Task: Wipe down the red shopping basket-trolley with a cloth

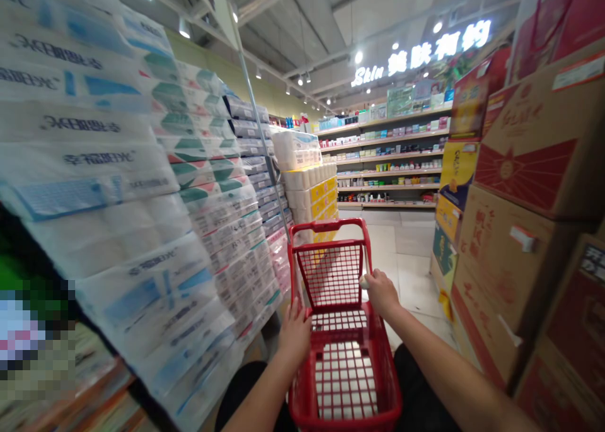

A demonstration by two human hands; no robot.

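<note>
A red plastic shopping cart [341, 364] with grid walls stands right before me, and its basket holds nothing that I can see. On its left rim, my left hand [295, 334] is closed, with the thumb on the inner side. My right hand [382, 294] is wrapped round the upright on the right, below the raised red handle bar [328, 222]. Something small and pale shows by the right fingertips; I cannot make out what it is.
Tall stacks of wrapped toilet paper [108, 135] line the left side. Cardboard cartons [496, 255] are piled on the right. A pale tiled floor [416, 255] runs between them to shelves of small products [387, 167]. A thin metal pole [258, 116] rises at the left.
</note>
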